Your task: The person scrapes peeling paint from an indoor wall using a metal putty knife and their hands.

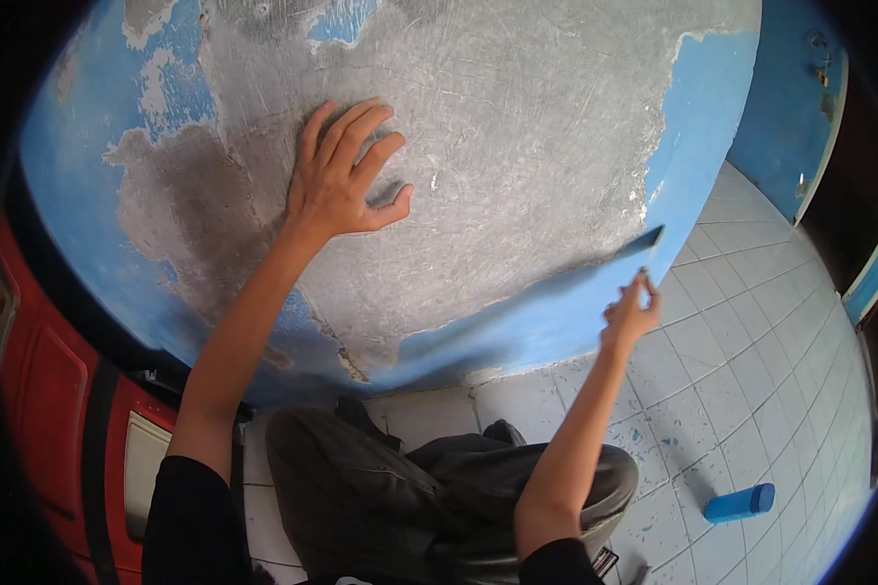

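My left hand [347,172] rests with fingers spread on a bare grey plaster patch of the wall [497,168], holding nothing. My right hand [631,314] grips a scraper [644,271], which looks like a putty knife, at the lower right of that patch. Its tip is near the edge where blue paint [695,124] meets the bare plaster. A dark, sharp-edged shape lies there; I cannot tell how much is blade and how much is shadow. The paint border is ragged, with whitish flaking.
Blue paint chips [669,441] lie scattered on the pale tiled floor [732,351]. A blue bottle [739,503] is on the tiles at the lower right. A red panelled thing [47,365] stands close on the left. My bent legs [439,497] are below the wall. A doorway [845,183] is far right.
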Tool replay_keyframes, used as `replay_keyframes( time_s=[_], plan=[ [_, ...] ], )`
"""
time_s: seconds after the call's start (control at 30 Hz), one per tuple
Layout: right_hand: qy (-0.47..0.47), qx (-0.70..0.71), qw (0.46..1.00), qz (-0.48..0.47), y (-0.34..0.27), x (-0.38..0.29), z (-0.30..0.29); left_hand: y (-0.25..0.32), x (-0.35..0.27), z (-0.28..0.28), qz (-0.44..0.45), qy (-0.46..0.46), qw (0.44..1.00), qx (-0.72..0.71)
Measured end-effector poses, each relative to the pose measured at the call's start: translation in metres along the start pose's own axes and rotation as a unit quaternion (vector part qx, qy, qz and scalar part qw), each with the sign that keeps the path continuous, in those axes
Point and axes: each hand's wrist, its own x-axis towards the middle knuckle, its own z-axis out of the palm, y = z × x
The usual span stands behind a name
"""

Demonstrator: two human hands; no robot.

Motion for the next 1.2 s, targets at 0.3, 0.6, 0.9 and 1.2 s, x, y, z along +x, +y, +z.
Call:
replay_keyframes(
  time_s=[0.3,0.6,0.9,1.2],
  plan=[
    [-0.117,0.031,0.99,0.075,-0.026,-0.097,-0.037,-0.007,-0.008,-0.011,0.002,-0.023,1.0,0.002],
    [-0.084,-0.025,0.995,0.043,-0.01,-0.079,-0.025,-0.002,-0.005,-0.003,0.0,-0.015,1.0,0.009],
    [-0.114,-0.092,0.989,-0.02,-0.026,-0.047,0.006,-0.004,-0.003,-0.006,0.01,-0.025,0.999,-0.029],
    [-0.109,-0.097,0.988,-0.051,-0.044,-0.077,-0.043,-0.006,-0.007,-0.007,-0.002,-0.022,1.0,-0.001]
  ],
)
